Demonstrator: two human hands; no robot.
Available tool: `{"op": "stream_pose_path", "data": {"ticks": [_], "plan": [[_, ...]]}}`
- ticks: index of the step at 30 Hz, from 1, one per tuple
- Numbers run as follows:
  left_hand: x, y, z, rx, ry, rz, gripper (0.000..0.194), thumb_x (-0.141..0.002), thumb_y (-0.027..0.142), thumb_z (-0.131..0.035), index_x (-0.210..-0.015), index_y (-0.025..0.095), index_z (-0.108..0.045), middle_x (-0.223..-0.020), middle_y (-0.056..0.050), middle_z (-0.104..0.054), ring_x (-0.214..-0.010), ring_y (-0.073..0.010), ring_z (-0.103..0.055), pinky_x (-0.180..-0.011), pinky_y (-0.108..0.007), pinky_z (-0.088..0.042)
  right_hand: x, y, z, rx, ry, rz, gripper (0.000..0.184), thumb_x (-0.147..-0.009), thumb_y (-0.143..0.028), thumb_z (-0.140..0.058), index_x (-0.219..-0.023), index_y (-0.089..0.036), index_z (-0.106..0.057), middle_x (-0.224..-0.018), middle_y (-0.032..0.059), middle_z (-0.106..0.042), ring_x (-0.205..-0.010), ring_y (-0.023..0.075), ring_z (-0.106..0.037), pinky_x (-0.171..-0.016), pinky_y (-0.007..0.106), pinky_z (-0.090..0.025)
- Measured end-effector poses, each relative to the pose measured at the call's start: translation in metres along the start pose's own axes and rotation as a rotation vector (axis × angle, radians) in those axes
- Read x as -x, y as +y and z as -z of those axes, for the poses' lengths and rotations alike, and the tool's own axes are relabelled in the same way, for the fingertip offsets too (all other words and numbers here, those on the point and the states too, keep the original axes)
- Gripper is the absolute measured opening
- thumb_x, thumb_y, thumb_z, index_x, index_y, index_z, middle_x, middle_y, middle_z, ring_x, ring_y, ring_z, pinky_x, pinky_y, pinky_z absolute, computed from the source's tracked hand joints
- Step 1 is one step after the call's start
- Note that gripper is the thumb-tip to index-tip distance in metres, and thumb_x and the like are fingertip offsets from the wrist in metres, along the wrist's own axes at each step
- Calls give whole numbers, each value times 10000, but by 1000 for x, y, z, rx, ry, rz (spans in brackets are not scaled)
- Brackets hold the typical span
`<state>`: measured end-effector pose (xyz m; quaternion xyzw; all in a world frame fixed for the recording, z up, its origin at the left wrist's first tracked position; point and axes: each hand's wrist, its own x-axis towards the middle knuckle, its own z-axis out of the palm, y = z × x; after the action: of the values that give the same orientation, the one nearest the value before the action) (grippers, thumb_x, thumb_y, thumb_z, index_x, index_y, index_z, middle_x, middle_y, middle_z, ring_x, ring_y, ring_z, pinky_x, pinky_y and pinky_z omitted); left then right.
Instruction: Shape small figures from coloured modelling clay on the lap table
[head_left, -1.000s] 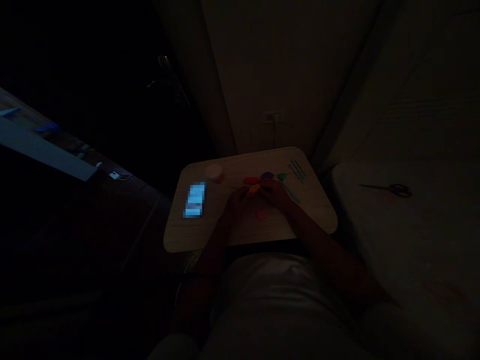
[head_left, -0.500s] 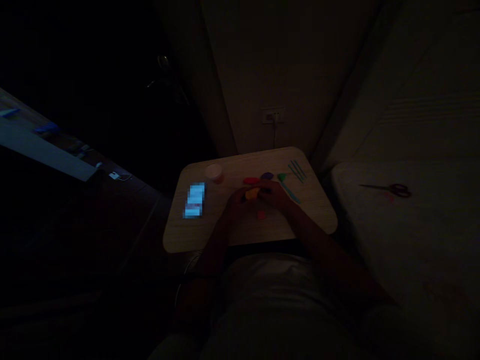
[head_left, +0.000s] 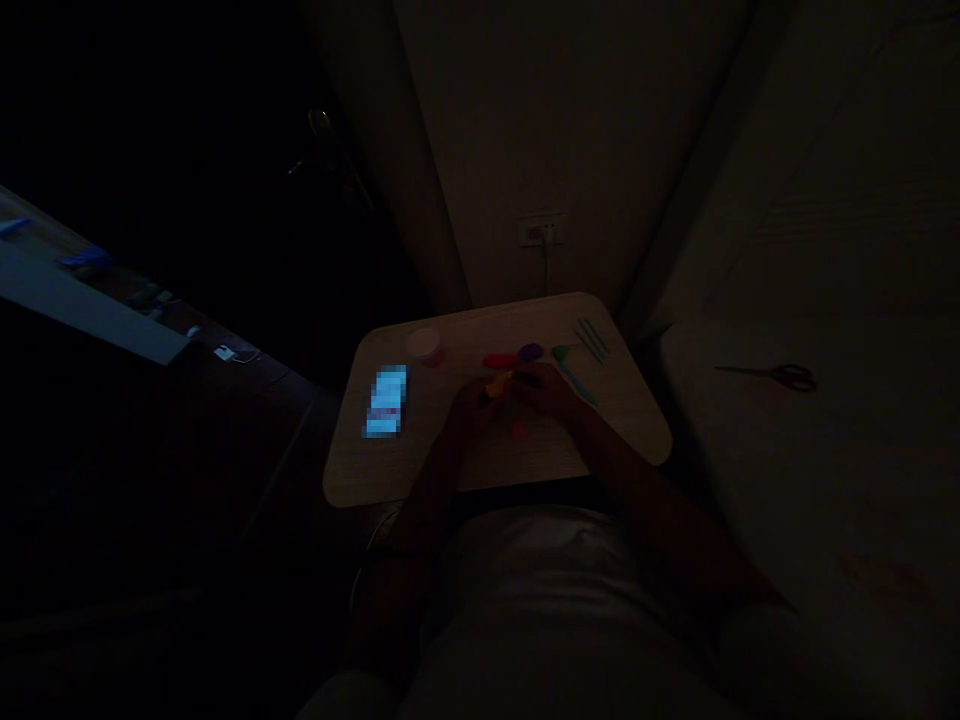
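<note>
In dim light, my left hand [head_left: 470, 405] and my right hand [head_left: 545, 388] meet over the middle of a small wooden-topped table [head_left: 360, 475]. Between their fingertips is a yellow-orange lump of modelling clay [head_left: 499, 385], pinched from both sides and partly covered. Just beyond the fingers lie a red piece [head_left: 500, 360], a purple lump [head_left: 531, 352] and a green lump [head_left: 561, 353]. A teal tool [head_left: 579, 383] lies beside my right hand. Nearer my body, a pinkish-red piece [head_left: 519, 430] rests below the hands. Finger details are hard to make out in the dark.
A lit phone [head_left: 386, 402] lies at the table's left, with a pale tub [head_left: 426, 346] behind it. Several thin sticks [head_left: 592, 340] lie at the far right corner. Scissors [head_left: 791, 376] rest on a pale surface to the right. A wall socket [head_left: 541, 230] holds a plug.
The yellow-orange clay shows a narrower, more slanted shape between my fingers. Both hands stay on it, and the view has shifted slightly.
</note>
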<state>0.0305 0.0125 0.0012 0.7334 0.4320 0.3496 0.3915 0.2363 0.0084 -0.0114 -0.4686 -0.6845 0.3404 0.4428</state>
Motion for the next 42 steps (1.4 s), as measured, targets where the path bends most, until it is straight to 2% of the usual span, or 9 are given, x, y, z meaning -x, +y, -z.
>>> {"op": "stream_pose_path", "data": {"ticks": [3, 8, 15, 20, 28, 33, 37, 42], "plan": [[0, -2, 0, 8, -26, -20, 400, -875, 455, -727, -1138, 155, -740, -1133, -123, -769, -1004, -279, -707, -938, -414, -560, -1, -1, 0, -32, -2, -3, 307, -908, -434, -650, -1006, -182, -797, -932, 63, -778, -832, 211, -688, -760, 308, -521], [-2, 7, 0, 63, -56, -28, 418, -984, 527, -575, -1103, 171, -758, -1126, -104, -771, -1016, -260, -709, -938, -382, -558, -1, -2, 2, -17, -6, 24, 306, -913, -449, -647, -987, -186, -785, -938, 58, -779, -845, 213, -686, -767, 307, -513], [-1, 10, 1, -48, -70, -41, 424, -973, 550, -589, -1028, 172, -771, -1005, -73, -770, -917, -242, -693, -863, -354, -548, 0, 0, 0, 87, -28, 17, 295, -918, -437, -638, -951, -181, -782, -879, 57, -774, -773, 198, -662, -725, 300, -488], [-3, 3, 1, -90, -93, -83, 359, -959, 509, -612, -933, 189, -773, -938, -51, -766, -873, -234, -683, -854, -355, -537, -1, 0, 0, 20, -83, 1, 291, -898, -437, -643, -872, -177, -772, -839, 52, -766, -773, 196, -669, -701, 288, -491], [-4, -3, 1, -144, -94, -83, 270, -935, 393, -620, -834, 201, -781, -858, -31, -729, -813, -218, -649, -829, -354, -531, -2, 1, 2, -15, -46, 11, 255, -858, -400, -653, -813, -175, -765, -771, 29, -738, -705, 173, -634, -634, 268, -470], [-3, -2, 1, -111, -85, -50, 325, -935, 455, -619, -856, 185, -781, -846, -43, -728, -804, -216, -643, -787, -340, -532, -3, 4, 0, 2, -17, -2, 270, -872, -407, -639, -782, -184, -762, -772, 40, -731, -738, 194, -639, -657, 283, -482], [-2, 0, 0, 2, -39, 16, 426, -936, 574, -597, -940, 183, -766, -842, -32, -732, -781, -205, -632, -728, -318, -521, -4, 2, 0, -9, 35, -30, 322, -903, -459, -614, -837, -182, -765, -800, 58, -734, -746, 208, -638, -679, 305, -492], [-3, -1, 3, 178, -2, 18, 565, -962, 678, -475, -832, 182, -712, -834, -67, -713, -775, -209, -631, -744, -338, -523, -4, 3, -2, -108, 93, -11, 350, -916, -519, -620, -1036, -211, -736, -908, 53, -734, -843, 211, -661, -741, 313, -519]]}}
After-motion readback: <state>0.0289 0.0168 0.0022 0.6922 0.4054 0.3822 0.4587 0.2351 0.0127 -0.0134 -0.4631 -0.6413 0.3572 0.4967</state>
